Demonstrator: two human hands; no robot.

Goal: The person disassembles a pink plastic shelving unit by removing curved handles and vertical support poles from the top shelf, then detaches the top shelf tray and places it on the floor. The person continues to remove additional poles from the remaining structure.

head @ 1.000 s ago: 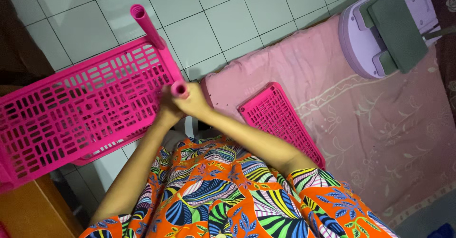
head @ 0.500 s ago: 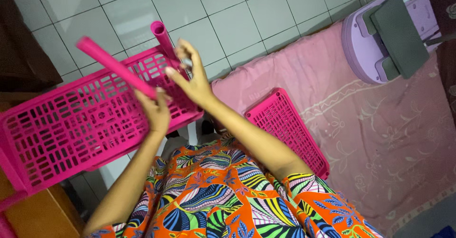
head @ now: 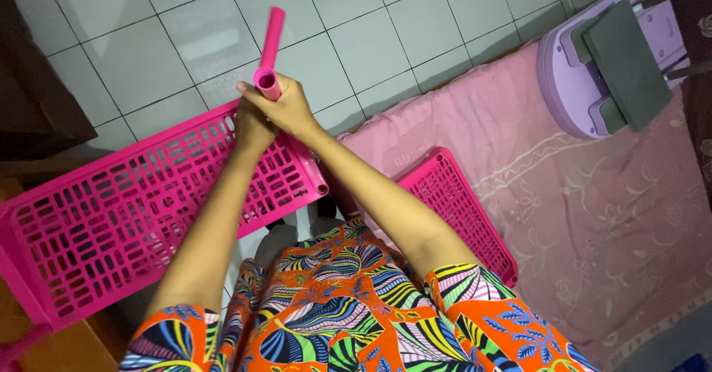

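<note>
My left hand (head: 252, 129) and my right hand (head: 291, 112) are clasped together around a pink plastic tube (head: 271, 42) at the far corner of a large pink slatted shelf tray (head: 111, 216). The tube's round open end shows just above my fingers. Its length runs away from me over the tiled floor. I cannot tell whether a second tube is hidden inside my hands. The tray lies flat on the floor to my left, under my left forearm.
A second, smaller pink slatted tray (head: 456, 205) lies on a pink patterned mat (head: 593, 216) to my right. A lilac round device (head: 571, 83) with a dark grey pad sits at the upper right. Dark wooden furniture (head: 37, 97) borders the left.
Half a second ago my left hand held a loose tube out over the tray and my right hand was open by the corner post. Both hands have now closed together on the tube at that corner.
</note>
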